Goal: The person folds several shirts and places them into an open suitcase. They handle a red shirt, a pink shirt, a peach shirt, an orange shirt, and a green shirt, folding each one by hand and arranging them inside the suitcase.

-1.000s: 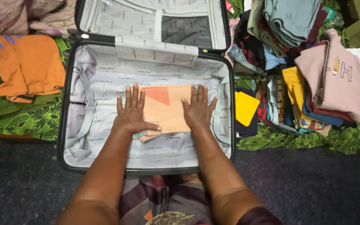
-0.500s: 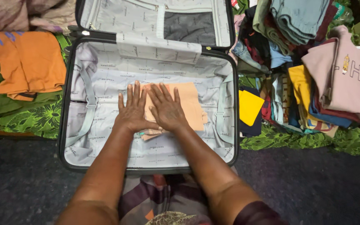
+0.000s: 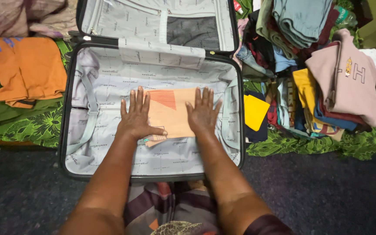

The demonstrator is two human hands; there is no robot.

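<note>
**Hands spread apart across folded garment in open suitcase**

A person pressed both palms flat on a folded peach-orange garment (image 3: 170,114) that lay at the centre of the open suitcase (image 3: 151,167), on its grey printed lining. Half a second earlier the right hand (image 3: 203,114) had rested just beside the left hand (image 3: 136,117); it had since slid out toward 3 o'clock, uncovering the striped orange patch at the cloth's 12 o'clock edge. The sweep looked like smoothing rather than lifting. All fingers (image 3: 141,98) lay splayed wide and flat, gripping nothing. At 9 o'clock of the case sat a folded orange shirt (image 3: 29,69) on green cloth; at 3 o'clock rose a heap of folded clothes (image 3: 314,74), a pink sweatshirt (image 3: 349,78) uppermost.
</note>
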